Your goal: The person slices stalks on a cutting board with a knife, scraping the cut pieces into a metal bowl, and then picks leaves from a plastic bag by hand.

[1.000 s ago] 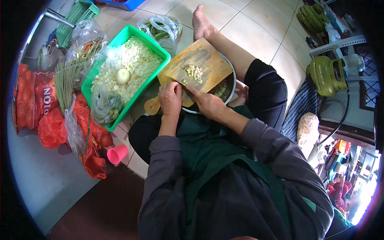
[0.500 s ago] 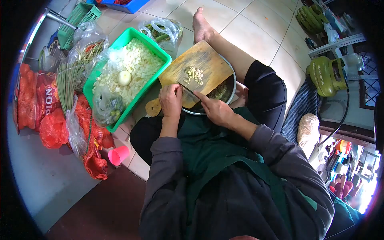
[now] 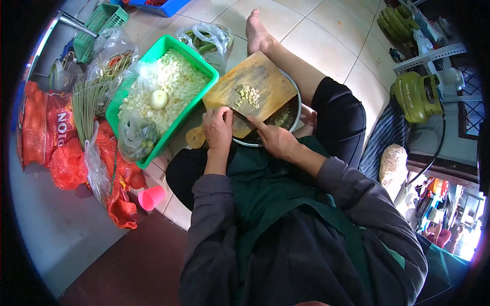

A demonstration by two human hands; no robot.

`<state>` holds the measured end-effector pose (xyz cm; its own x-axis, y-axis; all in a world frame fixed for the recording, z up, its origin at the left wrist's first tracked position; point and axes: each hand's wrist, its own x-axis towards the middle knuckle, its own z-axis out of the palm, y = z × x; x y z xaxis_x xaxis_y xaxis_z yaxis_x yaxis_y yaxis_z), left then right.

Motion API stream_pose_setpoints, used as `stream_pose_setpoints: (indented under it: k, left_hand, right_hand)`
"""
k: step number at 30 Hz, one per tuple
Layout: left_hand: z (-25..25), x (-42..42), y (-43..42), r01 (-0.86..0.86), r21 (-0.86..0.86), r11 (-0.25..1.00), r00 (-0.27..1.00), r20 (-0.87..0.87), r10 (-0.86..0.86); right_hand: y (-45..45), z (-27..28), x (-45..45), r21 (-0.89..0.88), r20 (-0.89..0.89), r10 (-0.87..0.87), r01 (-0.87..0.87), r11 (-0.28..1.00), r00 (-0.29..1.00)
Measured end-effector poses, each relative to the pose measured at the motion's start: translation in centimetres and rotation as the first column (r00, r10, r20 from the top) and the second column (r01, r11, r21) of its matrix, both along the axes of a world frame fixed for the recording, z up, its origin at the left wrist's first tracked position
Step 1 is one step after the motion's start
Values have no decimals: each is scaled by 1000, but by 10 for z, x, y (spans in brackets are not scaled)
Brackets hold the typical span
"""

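A worn wooden cutting board lies tilted across the rim of a metal bowl with dark green chopped contents. Small pale slices sit in a loose pile mid-board. My right hand grips a knife, its dark blade lying across the board's near part toward my other hand. At the near left edge of the board, my left hand is closed, fingertips pinched beside the blade. Whatever the left fingers hold is hidden or too small to make out.
Left of the board stands a green tub of chopped pale pieces, with a whole peeled onion on top. Beyond are a plastic bag, lemongrass-like stalks, red net sacks, a pink cup and a green gas cylinder.
The knife blade has shifted slightly on the board beside the left fingers. Both hands stay in nearly the same place, and the pile of slices looks almost the same.
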<state>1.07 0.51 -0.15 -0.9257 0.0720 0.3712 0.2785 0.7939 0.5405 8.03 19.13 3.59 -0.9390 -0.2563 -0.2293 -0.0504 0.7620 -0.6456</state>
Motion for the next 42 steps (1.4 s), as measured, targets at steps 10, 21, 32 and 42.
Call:
stream_pose_setpoints:
  k: [10, 21, 32, 42]
  left_hand:
    - [3, 2, 0, 34, 53, 998, 999, -12, -33]
    - [2, 1, -1, 24, 69, 997, 999, -34, -22]
    - [-3, -2, -2, 0, 67, 998, 1000, 13, -1]
    - [-2, -1, -1, 25, 105, 994, 1000, -13, -23]
  right_hand:
    - [8, 2, 2, -130, -148, -61, 42, 991, 987]
    - [-2, 2, 5, 29, -179, 44, -39, 999, 983]
    - [-10, -26, -7, 0, -239, 37, -38, 999, 970]
    - [-1, 3, 6, -40, -129, 5, -10, 999, 992]
